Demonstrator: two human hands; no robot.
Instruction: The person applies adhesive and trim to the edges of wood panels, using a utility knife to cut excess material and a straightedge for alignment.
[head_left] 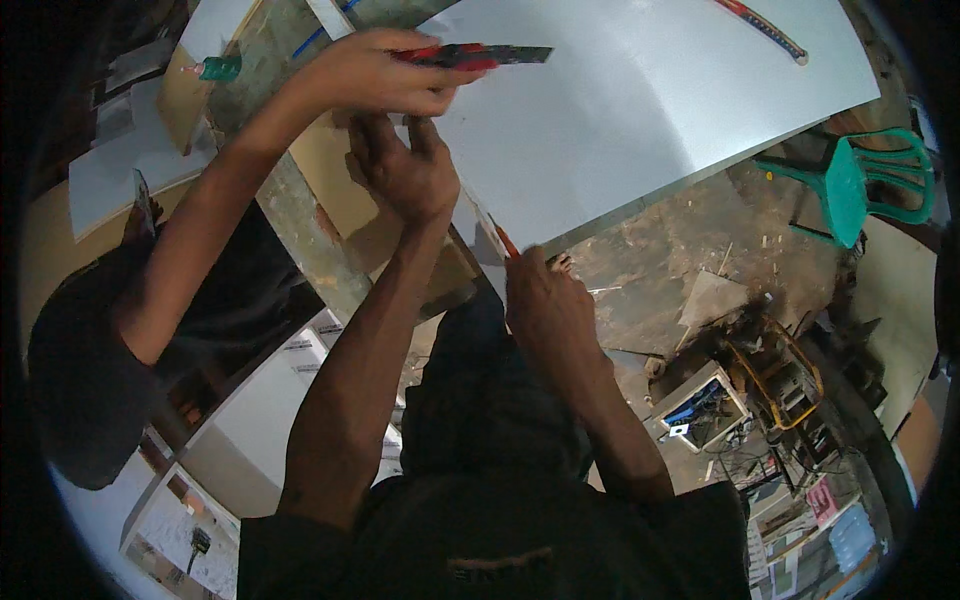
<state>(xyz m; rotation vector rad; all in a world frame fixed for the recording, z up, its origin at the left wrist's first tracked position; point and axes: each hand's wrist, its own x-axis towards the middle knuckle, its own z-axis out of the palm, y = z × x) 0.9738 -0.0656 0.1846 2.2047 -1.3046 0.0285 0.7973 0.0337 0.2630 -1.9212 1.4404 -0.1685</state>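
Observation:
My right hand (548,300) is closed round a slim orange tool (507,240) at the near edge of a large white board (590,130); its exact kind is hard to make out. My left hand (405,175) rests at the board's left edge, fingers bent and apart, its fingertips partly hidden. Just beyond it, another person's hand (385,75) reaches in from the left. That hand grips a red and black tool (480,56) with a flat dark end, held over the board. Beneath my left hand lies a tan board (345,190).
A red stick-like tool (765,30) lies on the white board's far right. A green plastic chair (850,190) stands right of the table. Low on the right is a wooden box (700,405) of tools amid clutter. A green bottle (218,68) lies at far left.

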